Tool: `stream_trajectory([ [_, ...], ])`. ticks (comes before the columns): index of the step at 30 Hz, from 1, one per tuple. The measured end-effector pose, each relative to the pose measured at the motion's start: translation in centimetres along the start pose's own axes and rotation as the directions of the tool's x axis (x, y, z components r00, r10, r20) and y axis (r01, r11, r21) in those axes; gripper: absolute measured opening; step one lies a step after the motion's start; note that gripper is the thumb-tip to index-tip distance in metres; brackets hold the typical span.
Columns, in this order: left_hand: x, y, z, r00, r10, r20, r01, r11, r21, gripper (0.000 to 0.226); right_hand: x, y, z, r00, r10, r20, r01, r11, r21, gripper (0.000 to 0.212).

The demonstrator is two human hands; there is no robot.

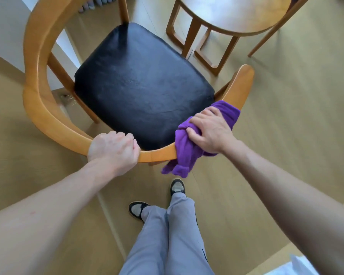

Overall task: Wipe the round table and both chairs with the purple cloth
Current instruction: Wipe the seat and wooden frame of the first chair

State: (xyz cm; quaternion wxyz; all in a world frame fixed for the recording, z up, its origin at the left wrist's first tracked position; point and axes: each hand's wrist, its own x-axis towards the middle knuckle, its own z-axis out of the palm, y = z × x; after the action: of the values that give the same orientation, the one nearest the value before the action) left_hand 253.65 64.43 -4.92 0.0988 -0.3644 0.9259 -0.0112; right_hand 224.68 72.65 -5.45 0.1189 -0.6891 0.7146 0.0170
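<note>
View from above onto a wooden armchair point(40, 96) with a curved, continuous back-and-arm rail and a black padded seat point(143, 86). The left hand point(113, 149) is closed in a fist around the nearest part of the rail, knuckles up, thumb tucked under the wood. The right hand point(209, 130) lies to its right on the same rail, fingers curled down over the purple cloth point(185, 153), pressing it onto the wood where the rail bends toward the right arm tip. The cloth is bunched: one part wraps over the rail beneath the palm and shows past the fingertips, while a loose end hangs below the rail on the near side. A bare stretch of rail separates the two hands. The round table point(236, 14), also of light wood, stands beyond the chair at upper right, well apart from both hands and the cloth. A slanted wooden leg point(274, 30) at far right likely belongs to the second chair. Below, the person's grey trousers point(171, 235) and dark shoes stand on pale wood flooring point(286, 116).
</note>
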Motion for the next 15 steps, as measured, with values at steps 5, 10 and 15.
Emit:
stream_trajectory([
  [5, 0.0, -0.1, 0.3, 1.000, -0.008, 0.023, 0.008, 1.000, 0.003, 0.036, 0.7, -2.6, 0.7, 0.939, 0.334, -0.076, -0.322, 0.936, 0.141, 0.034],
  [10, -0.1, 0.1, -0.3, 0.999, -0.012, 0.049, 0.011, 1.000, 0.014, 0.034, -0.2, -9.3, 1.7, 0.907, 0.416, -0.059, -0.390, 0.886, 0.253, 0.033],
  [15, 0.1, 0.4, -0.4, 0.997, -0.040, 0.059, 0.041, 0.999, -0.016, 0.032, -1.7, -12.0, 2.2, 0.962, 0.269, -0.043, -0.256, 0.947, 0.195, 0.036],
])
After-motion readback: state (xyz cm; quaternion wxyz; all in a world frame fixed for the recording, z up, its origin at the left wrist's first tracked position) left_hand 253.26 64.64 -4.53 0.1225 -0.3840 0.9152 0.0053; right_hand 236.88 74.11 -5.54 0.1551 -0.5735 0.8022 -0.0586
